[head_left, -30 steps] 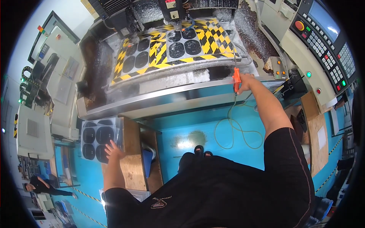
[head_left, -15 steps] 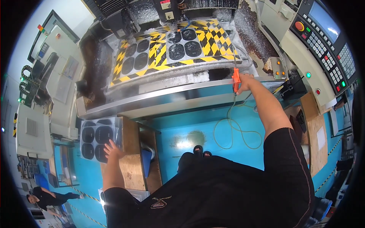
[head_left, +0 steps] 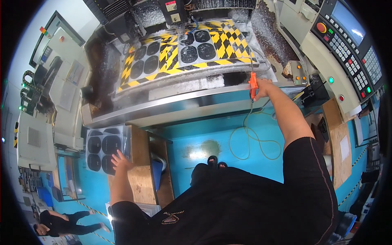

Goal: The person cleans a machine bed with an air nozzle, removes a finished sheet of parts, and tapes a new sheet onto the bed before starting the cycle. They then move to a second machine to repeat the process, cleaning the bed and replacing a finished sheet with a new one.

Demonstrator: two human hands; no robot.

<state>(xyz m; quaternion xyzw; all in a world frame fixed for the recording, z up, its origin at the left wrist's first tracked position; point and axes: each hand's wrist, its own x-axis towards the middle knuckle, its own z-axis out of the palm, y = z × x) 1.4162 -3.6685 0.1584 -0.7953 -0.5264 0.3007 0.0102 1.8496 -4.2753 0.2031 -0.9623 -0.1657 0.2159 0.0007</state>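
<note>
Your right hand (head_left: 261, 86) grips the orange air gun (head_left: 252, 84) at the machine's edge, fingers closed round its stiff, light handle. Your left hand (head_left: 119, 160) rests open-fingered on a tray of dark discs (head_left: 102, 149).

A machine shop floor: a large milling machine (head_left: 183, 49) stands open, its bed striped yellow and black and carrying dark oval plates (head_left: 198, 45), with metal swarf (head_left: 269, 32) heaped along its far edge. A control panel (head_left: 351, 53) with a screen, keypad and red and green buttons hangs at the machine's right corner. The floor (head_left: 212, 139) is painted blue, with a coiled air hose (head_left: 249, 139) on it. Grey cabinets (head_left: 36, 139) line the left side, where another person (head_left: 65, 222) stands.
</note>
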